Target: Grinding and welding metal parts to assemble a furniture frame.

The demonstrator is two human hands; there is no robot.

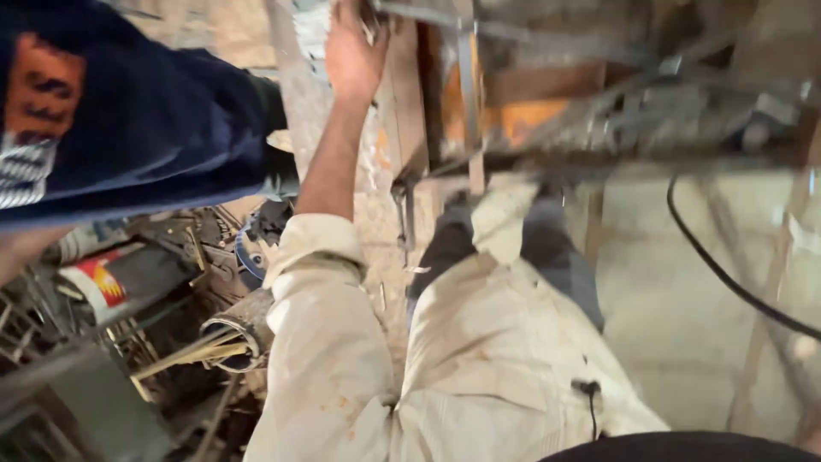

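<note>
Cream sleeve raised to a wooden frame
Near, a metal can (238,332) sits among scrap rods; farther up, the left hand (352,53) rests on the upright wooden post (405,103), fingers partly curled; right hand unseen

A cluttered metal workshop: a scrap pile (171,342), welded steel frame (599,111) and black cable (727,274).

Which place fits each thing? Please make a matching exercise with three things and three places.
Things:
1. left hand
2. black cable
3. red and white can

Places:
A. on the right, curving over the floor
B. at the top, on a metal frame
C. at the left, among scrap metal

Pairs: 1-B, 2-A, 3-C
</note>
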